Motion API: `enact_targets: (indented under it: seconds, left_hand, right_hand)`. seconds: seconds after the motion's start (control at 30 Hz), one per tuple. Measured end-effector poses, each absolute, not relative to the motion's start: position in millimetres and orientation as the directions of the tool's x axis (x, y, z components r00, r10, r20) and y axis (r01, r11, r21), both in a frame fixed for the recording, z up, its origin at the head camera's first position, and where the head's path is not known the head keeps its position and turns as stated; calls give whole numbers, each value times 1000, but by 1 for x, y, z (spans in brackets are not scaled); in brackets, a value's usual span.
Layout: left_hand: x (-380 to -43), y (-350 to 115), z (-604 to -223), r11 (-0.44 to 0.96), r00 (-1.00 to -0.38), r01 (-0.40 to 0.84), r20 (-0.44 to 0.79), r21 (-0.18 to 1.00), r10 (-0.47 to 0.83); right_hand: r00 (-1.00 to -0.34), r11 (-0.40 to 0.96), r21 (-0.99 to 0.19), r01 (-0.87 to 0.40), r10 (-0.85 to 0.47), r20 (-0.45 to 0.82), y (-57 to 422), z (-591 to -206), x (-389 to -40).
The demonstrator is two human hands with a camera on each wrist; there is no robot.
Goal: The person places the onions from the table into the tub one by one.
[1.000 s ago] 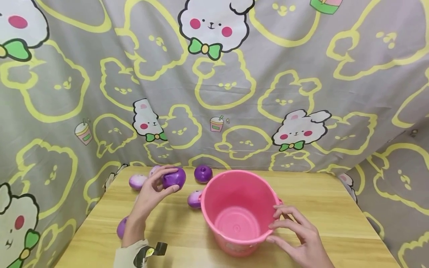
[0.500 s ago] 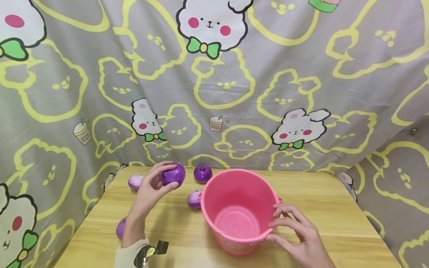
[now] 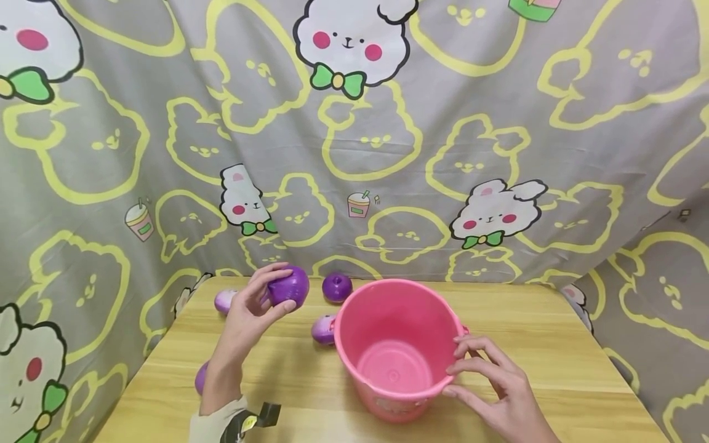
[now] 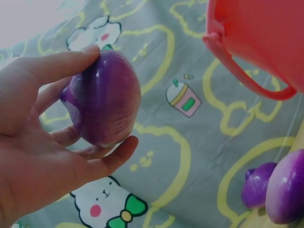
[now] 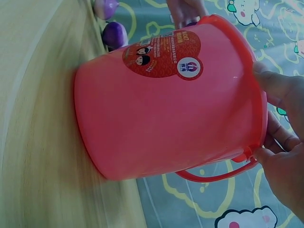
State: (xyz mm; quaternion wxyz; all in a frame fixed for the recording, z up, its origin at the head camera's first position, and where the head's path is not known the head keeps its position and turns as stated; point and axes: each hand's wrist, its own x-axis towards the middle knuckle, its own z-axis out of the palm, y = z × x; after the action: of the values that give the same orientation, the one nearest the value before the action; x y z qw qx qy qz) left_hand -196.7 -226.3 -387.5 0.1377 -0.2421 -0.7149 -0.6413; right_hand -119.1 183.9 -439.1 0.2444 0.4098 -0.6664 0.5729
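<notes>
In the head view, my left hand point(image 3: 252, 307) grips a shiny purple onion point(image 3: 290, 287) between thumb and fingers, up over the table to the left of the bucket. The left wrist view shows that onion point(image 4: 107, 99) from the side, its pointed tip toward the palm. My right hand point(image 3: 495, 381) pinches the right rim of a pink bucket point(image 3: 390, 397), thumb outside and fingertips over the edge. The bucket stands upright, and its visible inside floor is bare. In the right wrist view, its outer wall point(image 5: 175, 118) carries a red label, and its handle point(image 5: 218, 176) hangs down.
Around the bucket on the wooden table point(image 3: 532, 332) lie more onions: a dark purple onion point(image 3: 336, 288) behind, a paler onion point(image 3: 323, 330) at its left side, another pale onion point(image 3: 224, 301) farther left, and an onion point(image 3: 201, 377) partly behind my left forearm. A patterned curtain point(image 3: 388, 154) encloses the table.
My left hand has risen slightly with the onion, and a pale onion behind it has become hidden. The right hand keeps its hold on the bucket rim; the bucket has stayed in place.
</notes>
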Motion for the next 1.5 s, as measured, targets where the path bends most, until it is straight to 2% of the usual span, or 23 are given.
enact_targets:
  seconds: [0.37, 0.57, 0.97, 1.5]
  left_hand:
    - [-190, -218, -381, 60, -812, 567, 545, 822, 207]
    - [-185, -209, -377, 57, -804, 576, 553, 815, 218]
    - [-179, -192, -372, 37, -786, 597, 575, 802, 227]
    - [-175, -179, -369, -17, -746, 640, 626, 768, 227]
  right_hand:
    - [-567, 22, -583, -812, -265, 780, 185, -440, -119]
    - [-554, 18, -570, -821, -270, 788, 185, -437, -120]
    - [-569, 87, -569, -818, -268, 777, 183, -427, -115]
    - [-562, 62, -569, -820, -269, 782, 184, -431, -117]
